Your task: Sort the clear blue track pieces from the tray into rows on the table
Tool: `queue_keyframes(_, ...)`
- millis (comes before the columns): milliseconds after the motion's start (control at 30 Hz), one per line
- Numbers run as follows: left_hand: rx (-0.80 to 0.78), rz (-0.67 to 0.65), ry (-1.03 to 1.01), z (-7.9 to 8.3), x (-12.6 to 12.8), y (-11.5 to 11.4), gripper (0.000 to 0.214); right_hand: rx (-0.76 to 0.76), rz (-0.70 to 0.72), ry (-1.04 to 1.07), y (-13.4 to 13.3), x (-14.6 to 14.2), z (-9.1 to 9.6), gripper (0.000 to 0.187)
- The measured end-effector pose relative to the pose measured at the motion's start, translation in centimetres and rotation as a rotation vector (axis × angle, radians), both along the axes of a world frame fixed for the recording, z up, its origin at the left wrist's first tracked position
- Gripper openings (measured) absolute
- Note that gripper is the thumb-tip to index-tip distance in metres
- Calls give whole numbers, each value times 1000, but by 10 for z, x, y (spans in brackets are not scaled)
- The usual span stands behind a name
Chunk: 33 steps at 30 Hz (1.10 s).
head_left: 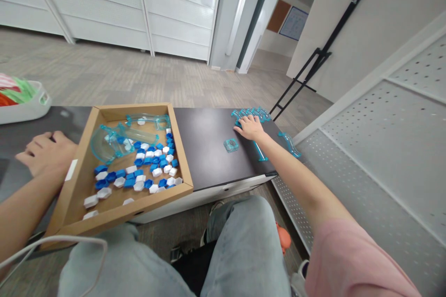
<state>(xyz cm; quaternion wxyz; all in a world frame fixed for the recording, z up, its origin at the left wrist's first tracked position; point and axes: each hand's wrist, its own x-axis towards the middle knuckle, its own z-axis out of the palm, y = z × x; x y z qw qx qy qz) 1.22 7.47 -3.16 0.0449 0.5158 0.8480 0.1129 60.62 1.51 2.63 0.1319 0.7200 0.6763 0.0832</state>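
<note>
My right hand (pixel 249 127) reaches to the far right of the dark tabletop, palm down with its fingers spread. Its fingertips touch or lie just over a row of clear blue curved plastic pieces (pixel 263 112); the contact is partly hidden. Under my right forearm lies a straight clear blue piece (pixel 260 152). A small squarish clear blue piece (pixel 230 145) is to the left of that hand, and a wavy blue piece (pixel 289 144) to its right. My left hand (pixel 49 152) rests left of the cardboard tray (pixel 179 148), fingers loosely bent and apart, with nothing visible in it.
In the tray are many blue and white hexagonal pieces (pixel 149 160) and larger clear blue parts (pixel 104 144). A white basket (pixel 35 104) with colourful contents stands at the far left. A white cable (pixel 69 239) crosses near my lap. A perforated panel (pixel 365 148) borders the right side.
</note>
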Motion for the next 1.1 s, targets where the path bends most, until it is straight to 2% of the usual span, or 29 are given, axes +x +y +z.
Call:
queue_keyframes(267, 53, 26, 9, -15, -3, 8, 119, 9, -52, -4, 7, -10, 1, 66)
queue_keyframes(433, 121, 15, 39, -2, 9, -2, 99, 132, -30, 37, 13, -39, 7, 68)
queue_keyframes(533, 121, -34, 35, 10, 16, -9, 83, 187, 75, 143, 21, -78, 15, 64)
queue_keyframes(667, 125, -64, -8, 15, 17, -13, 73, 223, 342, 373, 31, -162, 29, 57)
queue_keyframes(800, 153, -79, -16, 13, 17, -13, 75, 1, 561, 636, 37, -260, 31, 53)
queue_keyframes(900, 163, -67, -26, 13, 17, -13, 78, -133, 652, 674, 38, -319, 21, 59)
queue_keyframes(1000, 175, -71, -35, 13, 18, -14, 79, -181, 723, 602, 36, -349, 11, 59)
queue_keyframes(1100, 177, -70, -37, 14, 19, -14, 80, -174, 707, 586, 36, -355, 7, 51)
